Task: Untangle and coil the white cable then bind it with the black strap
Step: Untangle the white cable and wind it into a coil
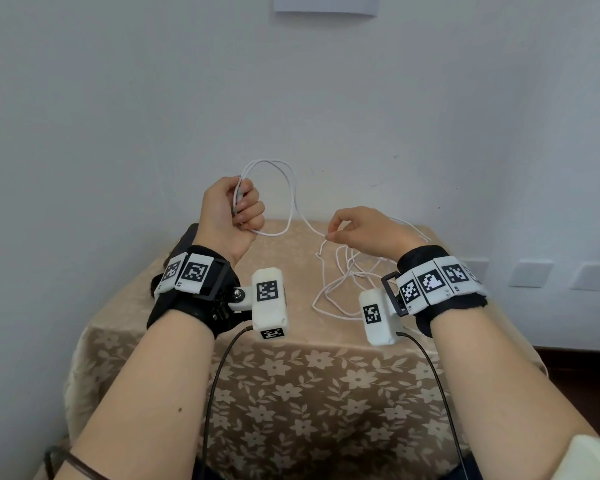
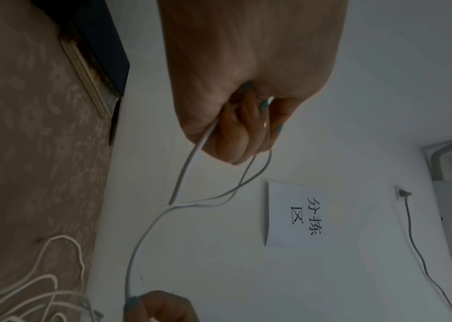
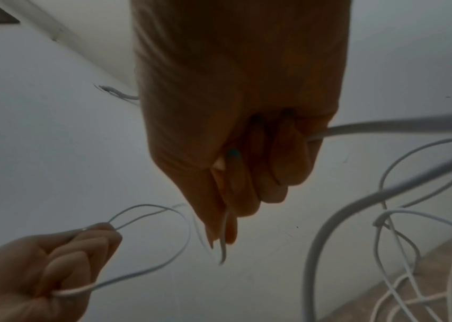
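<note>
The white cable (image 1: 293,199) runs between both raised hands above the table. My left hand (image 1: 243,206) grips a small loop of it in a fist, and the loop stands up above the fingers. My right hand (image 1: 331,233) pinches the strand between thumb and forefinger, a little lower and to the right. From that pinch the cable drops into a loose tangle (image 1: 340,285) on the tablecloth. The left wrist view shows the fist (image 2: 241,130) holding two strands (image 2: 136,250). The right wrist view shows the pinch (image 3: 224,217) and the loop (image 3: 183,239). I cannot make out the black strap for certain.
A small table (image 1: 291,375) with a beige flowered cloth stands against a white wall. A dark flat object (image 1: 187,237) lies at its far left edge, partly behind my left wrist. A paper sign (image 2: 296,215) hangs on the wall. Wall sockets (image 1: 530,273) sit low at the right.
</note>
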